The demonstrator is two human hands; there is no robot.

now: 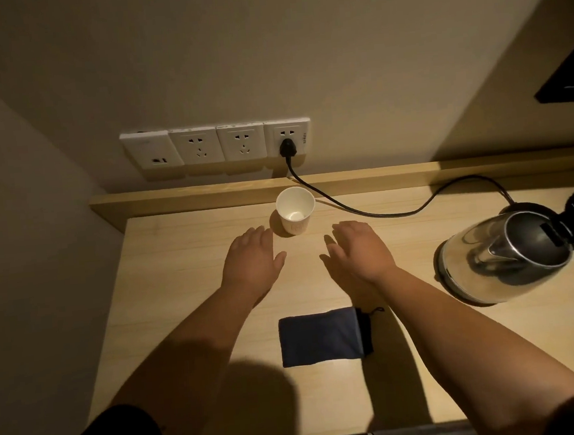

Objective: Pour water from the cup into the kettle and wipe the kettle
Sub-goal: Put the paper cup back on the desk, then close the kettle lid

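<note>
A white paper cup [295, 209] stands upright near the back of the wooden table [181, 294]. My left hand [251, 261] hovers palm down just left of and in front of the cup, fingers apart, holding nothing. My right hand [357, 249] is palm down to the right of the cup, also holding nothing. A steel kettle [508, 255] with a black handle stands at the right with its lid raised. A folded dark blue cloth [322, 338] lies between my forearms, closer to me.
A black cord [364, 211] runs from a plug in the wall sockets [218, 145] across the back of the table to the kettle. A raised wooden ledge [191, 197] borders the table's back. A wall closes the left side.
</note>
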